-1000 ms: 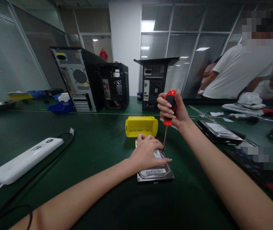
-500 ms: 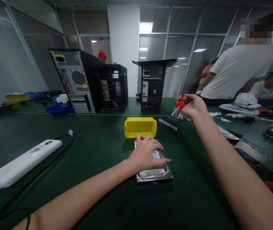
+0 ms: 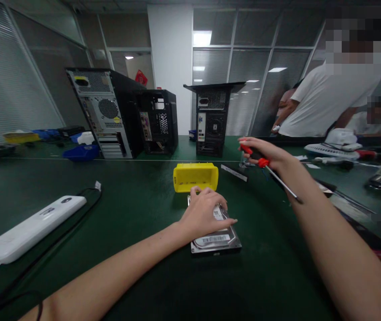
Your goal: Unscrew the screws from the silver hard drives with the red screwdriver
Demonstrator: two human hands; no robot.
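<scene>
A silver hard drive [image 3: 215, 243] lies flat on the green table, its label partly covered by my left hand [image 3: 202, 214]. The fingers of that hand curl over the drive's far side and the thumb rests along its right. Up to the right, my right hand [image 3: 266, 154] is closed round the red and black handle of a screwdriver [image 3: 280, 180]. The metal shaft points back toward my forearm, tip down and to the right. Just beyond the drive stands a yellow bin [image 3: 195, 178] with a few small bits inside.
A white power strip [image 3: 33, 229] with a black cable lies at left. Several computer cases [image 3: 126, 111] stand at the back, another case [image 3: 212, 118] right of centre. A dark strip [image 3: 233, 173] lies beside the bin. At right are a keyboard [image 3: 331, 150] and a person [image 3: 331, 98].
The screwdriver has turned in my right hand: its shaft pointed down-left, now down-right along my forearm. My left hand and the hard drive have stayed put.
</scene>
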